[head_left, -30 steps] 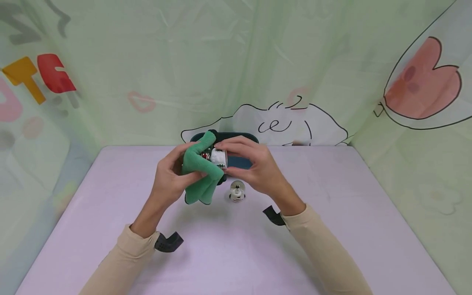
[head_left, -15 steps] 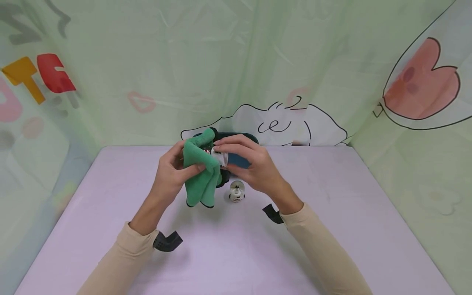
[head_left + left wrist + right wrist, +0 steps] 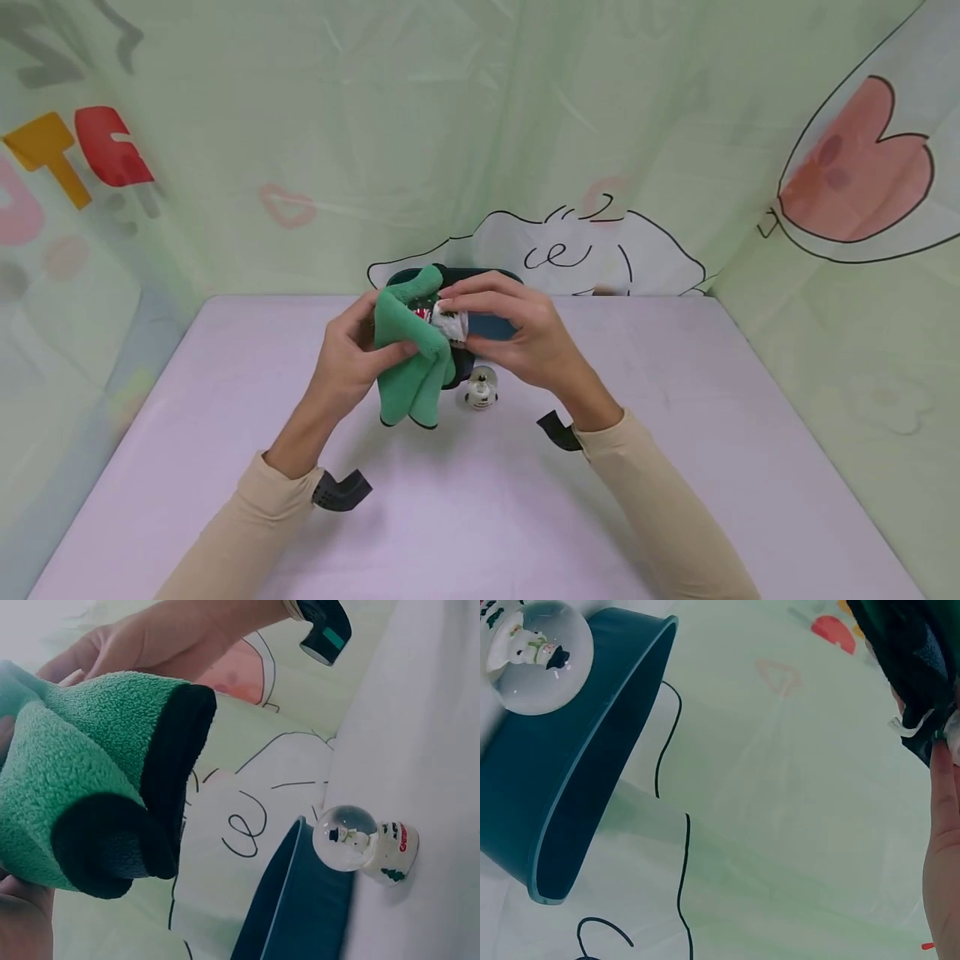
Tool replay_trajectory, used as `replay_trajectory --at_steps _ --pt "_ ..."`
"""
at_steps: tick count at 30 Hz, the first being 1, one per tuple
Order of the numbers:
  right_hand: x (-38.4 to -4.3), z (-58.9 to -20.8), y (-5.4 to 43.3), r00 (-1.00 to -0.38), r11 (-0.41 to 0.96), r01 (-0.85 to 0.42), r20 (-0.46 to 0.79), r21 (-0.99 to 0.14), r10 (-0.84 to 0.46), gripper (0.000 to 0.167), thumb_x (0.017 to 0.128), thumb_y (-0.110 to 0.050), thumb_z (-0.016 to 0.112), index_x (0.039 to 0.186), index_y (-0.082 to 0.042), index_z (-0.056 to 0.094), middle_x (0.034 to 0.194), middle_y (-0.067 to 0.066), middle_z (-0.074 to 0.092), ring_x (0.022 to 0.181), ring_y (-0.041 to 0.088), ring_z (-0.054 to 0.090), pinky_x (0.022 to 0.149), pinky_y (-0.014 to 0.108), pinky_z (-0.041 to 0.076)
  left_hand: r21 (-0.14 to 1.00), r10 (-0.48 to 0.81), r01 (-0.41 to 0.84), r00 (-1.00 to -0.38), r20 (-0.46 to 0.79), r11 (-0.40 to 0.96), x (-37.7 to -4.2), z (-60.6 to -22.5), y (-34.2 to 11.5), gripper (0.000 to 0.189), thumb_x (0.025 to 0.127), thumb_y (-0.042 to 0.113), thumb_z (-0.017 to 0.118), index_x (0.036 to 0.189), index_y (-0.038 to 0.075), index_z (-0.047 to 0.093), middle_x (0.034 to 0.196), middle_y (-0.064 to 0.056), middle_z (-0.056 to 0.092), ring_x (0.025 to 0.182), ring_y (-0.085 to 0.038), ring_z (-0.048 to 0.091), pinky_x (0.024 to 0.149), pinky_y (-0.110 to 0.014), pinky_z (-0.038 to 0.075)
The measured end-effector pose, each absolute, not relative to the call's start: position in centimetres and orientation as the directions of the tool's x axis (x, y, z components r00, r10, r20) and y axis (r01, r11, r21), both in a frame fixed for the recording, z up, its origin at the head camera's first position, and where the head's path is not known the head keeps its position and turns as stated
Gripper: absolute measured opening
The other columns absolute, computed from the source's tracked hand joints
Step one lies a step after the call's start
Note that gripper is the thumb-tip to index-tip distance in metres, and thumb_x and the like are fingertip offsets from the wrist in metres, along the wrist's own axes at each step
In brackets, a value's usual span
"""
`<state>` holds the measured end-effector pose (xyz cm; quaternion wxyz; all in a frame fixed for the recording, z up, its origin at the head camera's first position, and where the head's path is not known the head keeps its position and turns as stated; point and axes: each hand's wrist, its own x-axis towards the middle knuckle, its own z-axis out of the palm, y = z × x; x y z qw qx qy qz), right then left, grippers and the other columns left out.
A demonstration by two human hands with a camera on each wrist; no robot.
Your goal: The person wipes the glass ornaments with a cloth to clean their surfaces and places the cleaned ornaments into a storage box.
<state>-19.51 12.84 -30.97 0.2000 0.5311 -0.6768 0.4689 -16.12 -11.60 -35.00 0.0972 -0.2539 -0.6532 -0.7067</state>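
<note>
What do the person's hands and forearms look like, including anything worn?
The left hand and right hand show no gloves. The left sleeve and right sleeve are plain, long and beige. At each sleeve's end juts a bent black piece: left, right, the latter with a green rectangle. No cables show.

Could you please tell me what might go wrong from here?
The white ornament could slip, since the right hand seems only to pinch it. The green cloth, gripped by the left hand, hangs near the standing snow globe and might knock it over if lowered.
</note>
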Motion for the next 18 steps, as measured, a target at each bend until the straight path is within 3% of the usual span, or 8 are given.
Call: replay_trajectory --at_steps 7,13,18 --pt "-19.0 -30.6 12.8 -0.427 -0.039 -0.848 0.725 -0.528 -0.540 0.047 0.077 0.014 0.080 0.121 0.001 0.070 0.124 0.012 0.067 0.119 0.026 0.063 0.093 0.036 0.057 0.789 0.210 0.609 -0.763 0.612 -0.086 -16.0 -35.2 -11.5 0.059 0.087 0.010 0.081 0.138 -0.005 0.054 0.125 -0.001 0.064 0.108 -0.020 0.063 0.092 -0.030 0.057" --pt "-18.7 -30.4 13.0 -0.511 -0.071 -0.756 0.655 -0.651 -0.557 0.051 0.076 0.015 0.081 0.124 0.003 0.068 0.125 0.012 0.065 0.116 0.027 0.062 0.091 0.039 0.059 0.754 0.234 0.655 -0.726 0.647 -0.052 -16.0 -35.4 -11.6 0.059 0.087 0.004 0.080 0.139 -0.005 0.053 0.127 0.002 0.063 0.111 -0.018 0.062 0.095 -0.030 0.056" --pt "-18.4 -30.2 13.1 -0.590 -0.021 -0.693 0.584 -0.721 -0.558 0.052 0.078 0.008 0.083 0.127 -0.001 0.068 0.122 0.009 0.064 0.108 0.024 0.066 0.088 0.038 0.060 0.728 0.241 0.684 -0.699 0.673 -0.046 -16.2 -35.4 -11.6 0.059 0.086 -0.001 0.079 0.139 -0.006 0.053 0.129 0.000 0.063 0.114 -0.019 0.060 0.097 -0.031 0.055"
